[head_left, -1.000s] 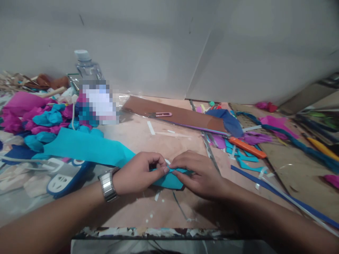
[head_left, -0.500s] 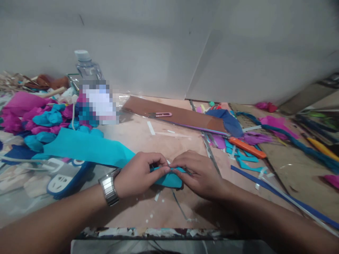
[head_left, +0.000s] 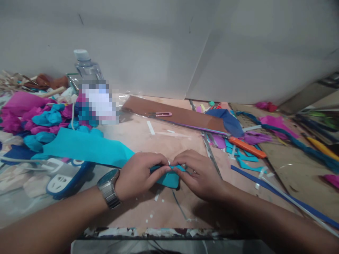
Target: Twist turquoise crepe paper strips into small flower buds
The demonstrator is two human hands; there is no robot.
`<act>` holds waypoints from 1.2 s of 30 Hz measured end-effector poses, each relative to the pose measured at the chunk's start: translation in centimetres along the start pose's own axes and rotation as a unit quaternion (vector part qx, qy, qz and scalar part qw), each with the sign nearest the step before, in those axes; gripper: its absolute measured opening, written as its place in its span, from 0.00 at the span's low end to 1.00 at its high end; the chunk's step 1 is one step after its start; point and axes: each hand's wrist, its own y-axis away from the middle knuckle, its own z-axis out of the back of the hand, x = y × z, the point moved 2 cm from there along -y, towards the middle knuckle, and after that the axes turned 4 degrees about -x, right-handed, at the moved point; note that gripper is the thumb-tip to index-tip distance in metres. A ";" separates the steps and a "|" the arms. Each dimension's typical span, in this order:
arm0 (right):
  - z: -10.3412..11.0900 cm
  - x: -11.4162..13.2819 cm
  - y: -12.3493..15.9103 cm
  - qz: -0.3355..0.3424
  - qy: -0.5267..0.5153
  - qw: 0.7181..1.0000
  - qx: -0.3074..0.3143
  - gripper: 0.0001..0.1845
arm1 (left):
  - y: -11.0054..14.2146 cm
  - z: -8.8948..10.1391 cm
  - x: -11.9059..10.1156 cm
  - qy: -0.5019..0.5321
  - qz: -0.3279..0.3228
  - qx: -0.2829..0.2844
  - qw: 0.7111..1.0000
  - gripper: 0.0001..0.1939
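Observation:
A long turquoise strip of what looks like crepe paper (head_left: 90,148) runs from the pile at left to beneath my left hand (head_left: 144,174). Its near end shows as a small flap between my two hands. With thumb and forefinger, my left hand pinches the upper edge of that end. My right hand (head_left: 200,174) pinches the same edge just beside it, the fingertips of both almost touching. The part of the strip behind my left fingers is hidden. A metal-band watch (head_left: 109,188) is on my left wrist.
Magenta and turquoise crumpled paper pieces (head_left: 47,116) heap at left near a clear bottle (head_left: 88,70) and a power strip (head_left: 67,180). Pink thread snips (head_left: 162,114) lie on a brown sheet pack (head_left: 180,114). An orange utility knife (head_left: 247,147) and turquoise scraps (head_left: 247,158) lie at right.
My fingers stay pinched on the turquoise strip, with only a slight shift. The flap between my hands has tilted a little, and my left wrist has turned, showing more of the watch face.

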 end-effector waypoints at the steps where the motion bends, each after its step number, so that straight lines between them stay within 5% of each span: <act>1: 0.0 0.0 0.0 0.000 0.000 1.000 0.001 0.05 | 0.0 0.0 0.0 -0.003 -0.003 0.000 1.000 0.09; 13: -0.4 0.0 0.0 -0.051 -0.032 0.997 0.040 0.04 | 0.1 -0.4 0.6 -0.095 -0.060 0.007 0.994 0.13; 26: -0.4 0.3 -0.1 -0.003 0.034 0.998 0.050 0.05 | 0.1 -0.5 0.7 -0.098 -0.065 0.016 0.993 0.12; 36: -0.5 0.8 -0.1 -0.108 -0.034 0.986 0.119 0.08 | 0.0 -0.7 0.6 -0.135 -0.116 0.013 0.984 0.13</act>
